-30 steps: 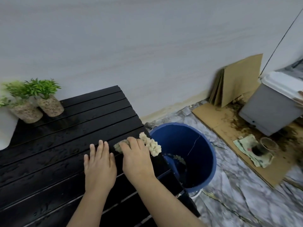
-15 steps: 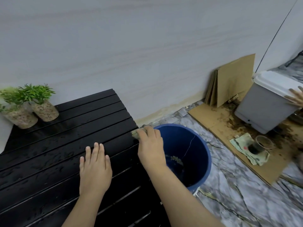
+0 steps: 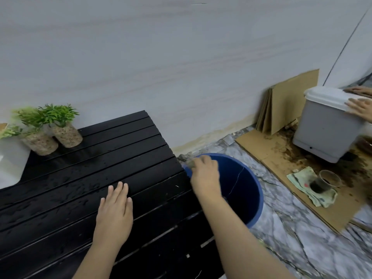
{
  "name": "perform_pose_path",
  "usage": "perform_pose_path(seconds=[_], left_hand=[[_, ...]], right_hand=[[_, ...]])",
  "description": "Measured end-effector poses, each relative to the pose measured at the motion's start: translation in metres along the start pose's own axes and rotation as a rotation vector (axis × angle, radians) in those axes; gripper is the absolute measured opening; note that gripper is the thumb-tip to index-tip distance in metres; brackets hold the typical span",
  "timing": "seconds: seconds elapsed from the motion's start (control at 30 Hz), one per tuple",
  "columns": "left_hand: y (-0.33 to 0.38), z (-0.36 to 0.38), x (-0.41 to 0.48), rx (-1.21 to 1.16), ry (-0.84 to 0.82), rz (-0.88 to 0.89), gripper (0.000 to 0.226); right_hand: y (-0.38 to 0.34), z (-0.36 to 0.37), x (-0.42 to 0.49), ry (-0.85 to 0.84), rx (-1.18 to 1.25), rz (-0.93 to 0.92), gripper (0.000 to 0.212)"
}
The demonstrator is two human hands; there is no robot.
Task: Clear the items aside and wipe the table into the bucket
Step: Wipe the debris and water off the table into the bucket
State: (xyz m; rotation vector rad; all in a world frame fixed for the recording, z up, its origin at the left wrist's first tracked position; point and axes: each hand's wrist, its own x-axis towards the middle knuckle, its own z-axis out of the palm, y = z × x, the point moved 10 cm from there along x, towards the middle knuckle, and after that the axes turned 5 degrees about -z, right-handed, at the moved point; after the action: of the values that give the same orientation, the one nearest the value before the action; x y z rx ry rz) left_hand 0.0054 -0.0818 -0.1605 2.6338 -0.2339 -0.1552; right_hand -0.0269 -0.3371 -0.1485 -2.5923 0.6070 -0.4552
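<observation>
A black slatted table (image 3: pixel 84 178) fills the lower left, wet with droplets. My left hand (image 3: pixel 114 212) lies flat on it, fingers together, holding nothing. My right hand (image 3: pixel 205 176) is past the table's right edge, over the rim of the blue bucket (image 3: pixel 249 190) on the floor. It is closed on a cloth (image 3: pixel 190 163), of which only a small greyish bit shows at the fingertips. Two small potted plants (image 3: pixel 60 129) stand at the table's far left corner.
A white object (image 3: pixel 10 164) sits at the table's left edge. On the floor to the right lie cardboard sheets (image 3: pixel 281 158), a grey bin (image 3: pixel 326 125) with another person's hands (image 3: pixel 360 105) on it, and a cup on a rag (image 3: pixel 322 184).
My right hand slid the cloth rightward off the table's edge and now hangs over the bucket. My left hand stayed flat on the table. The other person's hands came onto the grey bin.
</observation>
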Motion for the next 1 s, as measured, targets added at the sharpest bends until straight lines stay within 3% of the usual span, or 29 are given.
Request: perform_pose_path(seconds=[0.07, 0.13, 0.23, 0.37, 0.5, 0.6, 0.67, 0.73, 0.83, 0.93, 1.0], left_hand=[[-0.002, 0.001, -0.009, 0.072, 0.023, 0.018, 0.05], [-0.004, 0.003, -0.011, 0.118, 0.032, 0.022, 0.051], [-0.004, 0.003, -0.009, 0.155, 0.034, 0.016, 0.052], [-0.003, 0.003, -0.01, 0.169, 0.025, 0.025, 0.052], [-0.003, 0.004, -0.011, 0.173, 0.023, 0.016, 0.052], [-0.005, 0.005, -0.009, 0.132, 0.005, 0.014, 0.052], [-0.006, 0.002, -0.008, 0.047, -0.014, 0.015, 0.051], [-0.008, -0.004, -0.01, -0.043, -0.029, 0.026, 0.051], [-0.018, -0.014, -0.023, -0.059, -0.019, 0.044, 0.051], [-0.025, -0.022, -0.045, -0.056, 0.017, 0.061, 0.05], [-0.025, -0.023, -0.061, -0.047, 0.027, 0.079, 0.05]], right_hand=[[0.002, -0.011, -0.003, 0.066, 0.074, 0.021, 0.028], [-0.041, -0.008, -0.018, 0.046, 0.121, -0.165, 0.025], [-0.094, 0.015, -0.055, 0.001, -0.038, -0.454, 0.027], [-0.047, 0.02, -0.026, -0.183, 0.131, -0.252, 0.035], [-0.008, -0.02, -0.006, -0.016, 0.151, 0.04, 0.031], [-0.062, -0.007, -0.038, -0.048, 0.24, -0.137, 0.034], [-0.104, 0.027, -0.072, -0.179, 0.1, -0.353, 0.039], [-0.1, 0.046, -0.072, -0.211, -0.051, -0.416, 0.043], [-0.051, 0.035, -0.032, -0.213, 0.054, -0.226, 0.04], [-0.015, 0.001, -0.021, -0.09, 0.21, 0.022, 0.038], [-0.027, -0.018, -0.047, -0.011, 0.315, 0.01, 0.036]])
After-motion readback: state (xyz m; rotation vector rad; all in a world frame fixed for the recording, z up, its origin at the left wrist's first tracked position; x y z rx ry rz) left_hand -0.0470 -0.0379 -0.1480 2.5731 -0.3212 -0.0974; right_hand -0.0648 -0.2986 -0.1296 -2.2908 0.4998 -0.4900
